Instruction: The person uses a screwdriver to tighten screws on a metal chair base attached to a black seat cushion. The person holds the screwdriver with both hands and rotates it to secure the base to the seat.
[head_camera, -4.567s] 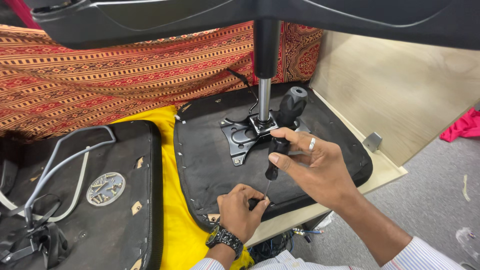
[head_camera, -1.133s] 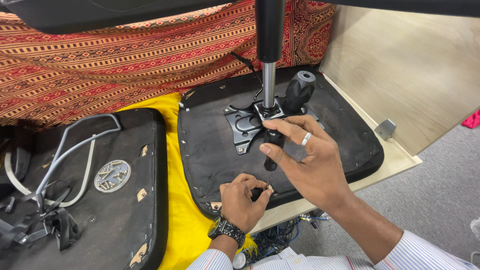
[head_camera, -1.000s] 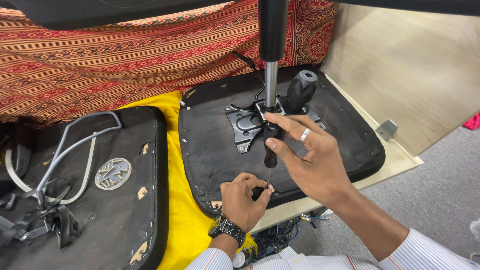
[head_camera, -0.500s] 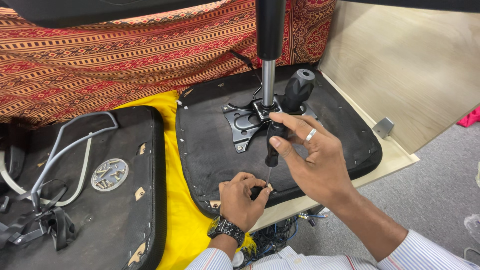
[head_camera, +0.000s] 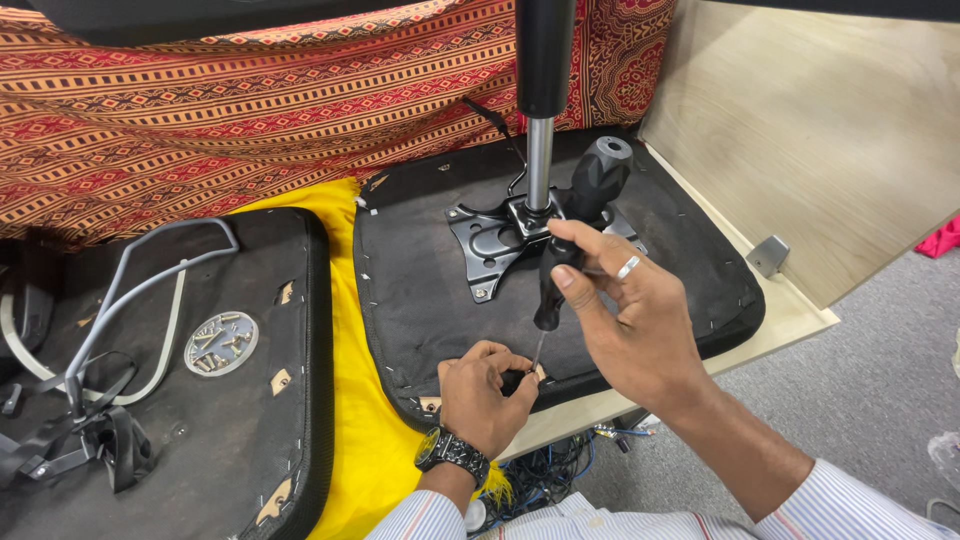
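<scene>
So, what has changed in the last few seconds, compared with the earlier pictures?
Hardly anything. The right hand still grips the black screwdriver, tip down at the seat's near edge, where the left hand still pinches it. The metal plate and the other seat have not moved.

A pale wooden counter (head_camera: 800, 140) carries the things, its bare board showing on the right and along the near edge. A yellow cloth (head_camera: 345, 420) lies over its middle, and a red and orange patterned cloth (head_camera: 200, 110) covers the far left part. On the yellow cloth lie two upturned black seat pads: one (head_camera: 420, 290) in the middle bearing a metal plate (head_camera: 490, 240), and another (head_camera: 220, 400) on the left. Beyond the counter on the right is grey floor (head_camera: 880, 390).
</scene>
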